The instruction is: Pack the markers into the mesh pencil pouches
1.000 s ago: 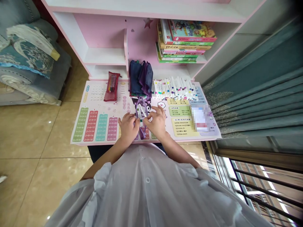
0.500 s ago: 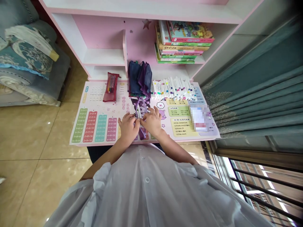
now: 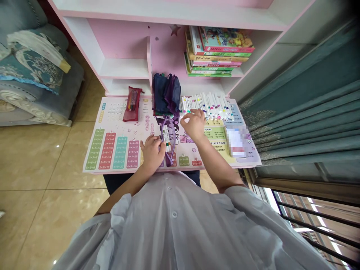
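Purple pencil pouch (image 3: 171,140), long axis toward shelf (image 3: 123,68)

I count on the pink-and-white desk (image 3: 120,87): one printed times-table mat (image 3: 112,150), lying flat. On the mat: one red mesh pencil case (image 3: 132,105), navy and purple mesh pouches (image 3: 165,94), a row of felt-tip markers (image 3: 206,107), one purple-edged clear pouch (image 3: 169,139), one blurred white item (image 3: 236,141).

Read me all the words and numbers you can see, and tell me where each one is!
"4×4=16": top of the purple column on the desk mat.
"4×9=36": bottom of the purple column.
"2×9=18": bottom of the red column.
The other small print on the desk mat: too small to read.
The book spines: too small to read.
The white packet: too blurred to read.
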Tool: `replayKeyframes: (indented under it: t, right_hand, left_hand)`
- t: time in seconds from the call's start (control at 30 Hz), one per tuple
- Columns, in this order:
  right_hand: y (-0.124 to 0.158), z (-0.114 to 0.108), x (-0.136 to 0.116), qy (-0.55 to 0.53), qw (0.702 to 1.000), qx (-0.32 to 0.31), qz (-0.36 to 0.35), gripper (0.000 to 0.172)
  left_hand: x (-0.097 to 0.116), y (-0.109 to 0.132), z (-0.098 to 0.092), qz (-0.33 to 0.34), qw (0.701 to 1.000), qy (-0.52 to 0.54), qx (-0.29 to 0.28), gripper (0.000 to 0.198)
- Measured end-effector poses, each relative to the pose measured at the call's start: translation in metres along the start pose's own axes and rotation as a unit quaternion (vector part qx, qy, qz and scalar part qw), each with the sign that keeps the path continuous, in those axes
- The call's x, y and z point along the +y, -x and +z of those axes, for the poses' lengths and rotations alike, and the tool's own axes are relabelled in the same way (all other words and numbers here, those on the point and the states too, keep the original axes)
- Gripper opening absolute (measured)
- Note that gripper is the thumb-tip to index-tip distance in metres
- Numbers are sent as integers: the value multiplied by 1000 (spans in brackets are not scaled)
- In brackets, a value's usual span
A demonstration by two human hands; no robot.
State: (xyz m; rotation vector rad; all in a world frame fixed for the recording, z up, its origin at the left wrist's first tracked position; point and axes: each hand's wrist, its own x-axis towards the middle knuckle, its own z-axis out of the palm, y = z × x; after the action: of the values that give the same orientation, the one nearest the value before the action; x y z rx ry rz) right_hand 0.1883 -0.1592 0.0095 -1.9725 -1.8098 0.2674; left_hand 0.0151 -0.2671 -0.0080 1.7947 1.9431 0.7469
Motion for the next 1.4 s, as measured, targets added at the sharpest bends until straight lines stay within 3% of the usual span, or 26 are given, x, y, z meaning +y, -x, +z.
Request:
replayKeyframes:
  t: [0.2,0.43,1.03,1.23,1.4]
  right_hand:
    - [-61,19,19,58,997,-21,35,34]
    - [-84,35,30,88,994,-42,44,32]
    - [-92,44,25,142,989,-19,33,38]
    - [-86,39,30,116,993,28,24,27]
    - [-54,19,23,18,996,73,46,12]
  left_hand:
    - [-1,0,0,-1,1000,0,-2,27]
    - [-2,-1,0,-1,1000,-2,1,27]
    - [-1,-1,-1,-5,1000,-5,-3,26]
    - [-3,-1,0,-9,1000,-6,-3,23]
    - [-3,-3,-1,-20,1000,-8,4,20]
